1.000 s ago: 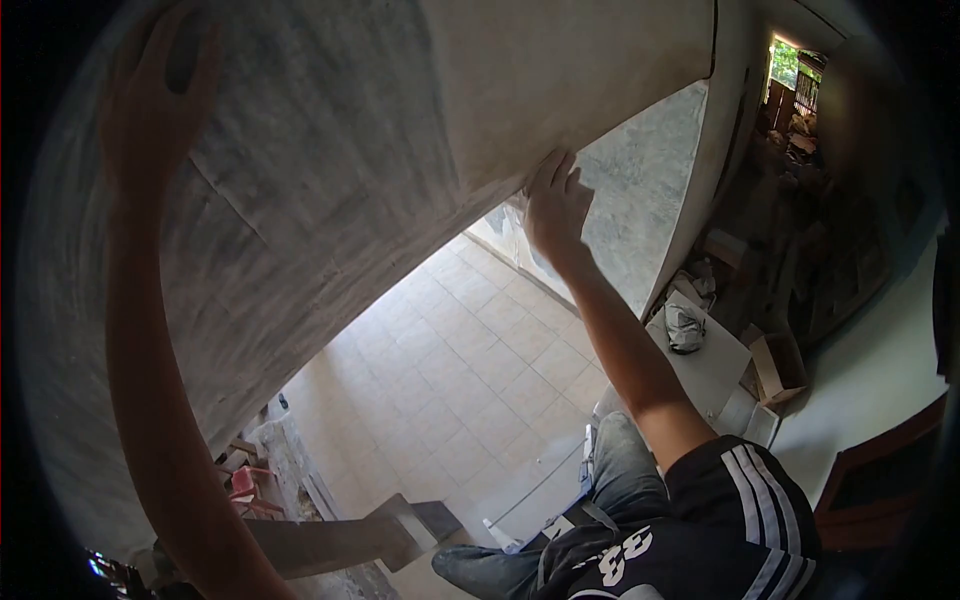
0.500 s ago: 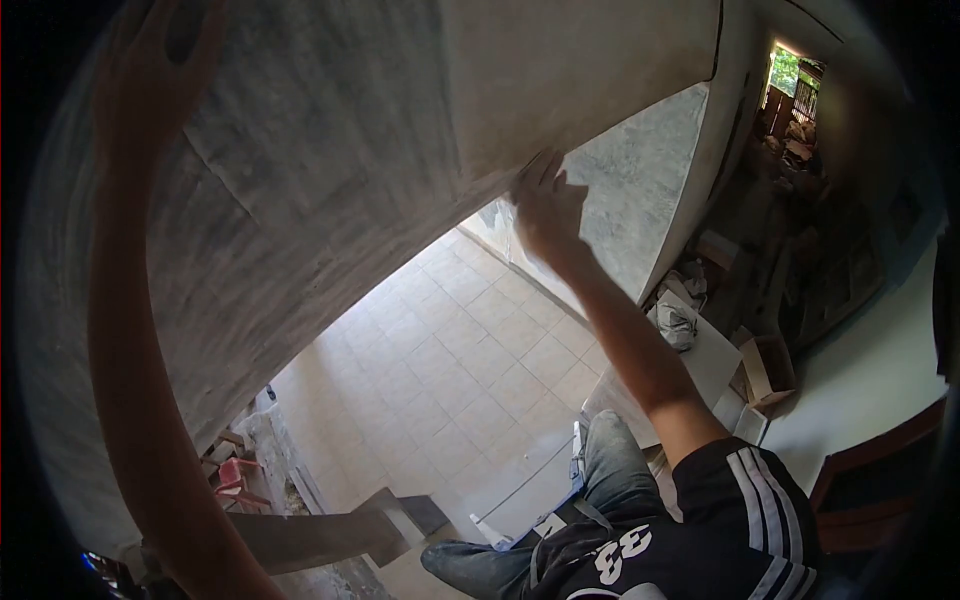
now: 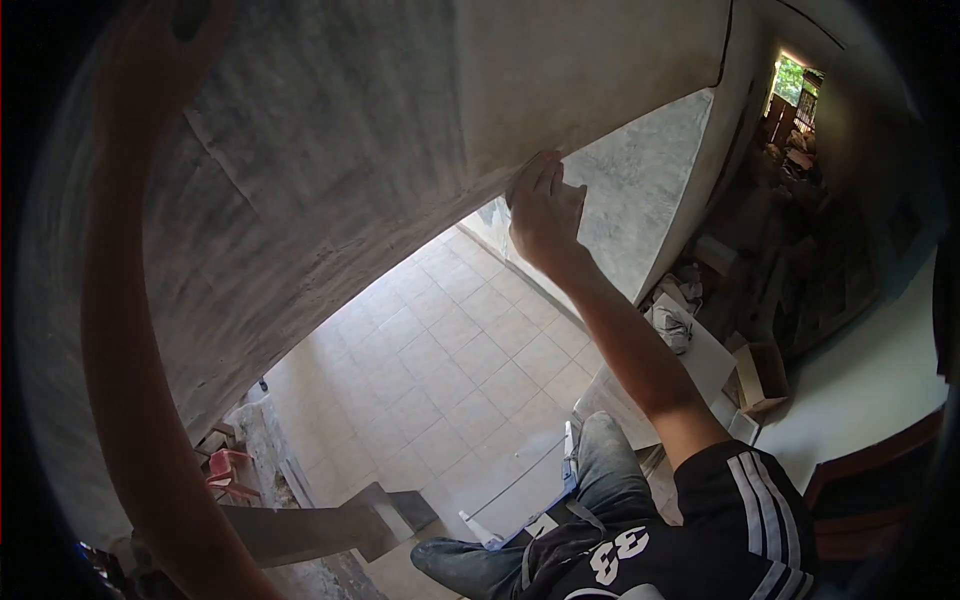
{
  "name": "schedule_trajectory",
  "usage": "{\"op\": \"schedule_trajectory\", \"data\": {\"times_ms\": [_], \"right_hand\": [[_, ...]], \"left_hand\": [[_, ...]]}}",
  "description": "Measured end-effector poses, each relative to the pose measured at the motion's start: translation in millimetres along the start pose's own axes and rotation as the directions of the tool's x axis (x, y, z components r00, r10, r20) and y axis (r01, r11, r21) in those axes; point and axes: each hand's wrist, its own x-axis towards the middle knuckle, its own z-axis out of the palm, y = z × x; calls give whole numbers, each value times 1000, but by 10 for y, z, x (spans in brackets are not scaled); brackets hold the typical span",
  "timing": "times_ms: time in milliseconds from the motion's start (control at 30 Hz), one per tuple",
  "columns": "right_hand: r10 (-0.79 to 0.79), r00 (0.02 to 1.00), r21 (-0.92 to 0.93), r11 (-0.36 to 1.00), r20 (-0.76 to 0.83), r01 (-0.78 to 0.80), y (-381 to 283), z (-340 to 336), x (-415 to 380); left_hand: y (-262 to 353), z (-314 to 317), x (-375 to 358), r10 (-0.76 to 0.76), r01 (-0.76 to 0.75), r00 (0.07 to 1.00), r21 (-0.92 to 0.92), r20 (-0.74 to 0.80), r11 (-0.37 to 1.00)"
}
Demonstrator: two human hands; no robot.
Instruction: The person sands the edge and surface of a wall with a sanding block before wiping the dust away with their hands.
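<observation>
Left hand crept up the slab since a second ago

Our right hand (image 3: pixel 545 215) lies flat, fingers together, on the concrete slab's (image 3: pixel 330 150) lower edge; left hand (image 3: pixel 150 50) presses its far upper end, grip unclear.

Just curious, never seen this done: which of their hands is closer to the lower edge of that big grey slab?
Right. The right hand touches the slab's lower edge; the left hand presses its face higher up.

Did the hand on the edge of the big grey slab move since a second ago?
Yes. The right hand slid a little left along the slab's lower edge, away from the pale wall corner.
</observation>
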Motion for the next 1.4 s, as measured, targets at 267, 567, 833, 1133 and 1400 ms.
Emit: {"op": "schedule_trajectory", "data": {"times_ms": [267,567,833,1133,1400], "right_hand": [[15,997,60,998,79,-20,-132,-96,-25],[15,998,5,1000,-63,-15,-142,-53,-72],[-52,980,147,989,193,23,-218,-228,-109],[-173,783,754,455,597,-474,332,-509,-238],[123,992,346,932,-30,-106,134,31,-87]], "left_hand": [[-97,93,10,121,-118,990,37,-75,992],[-109,110,1,129,-124,987,60,-92,991],[-106,104,21,134,-128,986,67,-96,990],[166,-137,-2,-62,61,996,18,63,998],[-130,87,-65,50,-48,999,75,-18,996]]}}
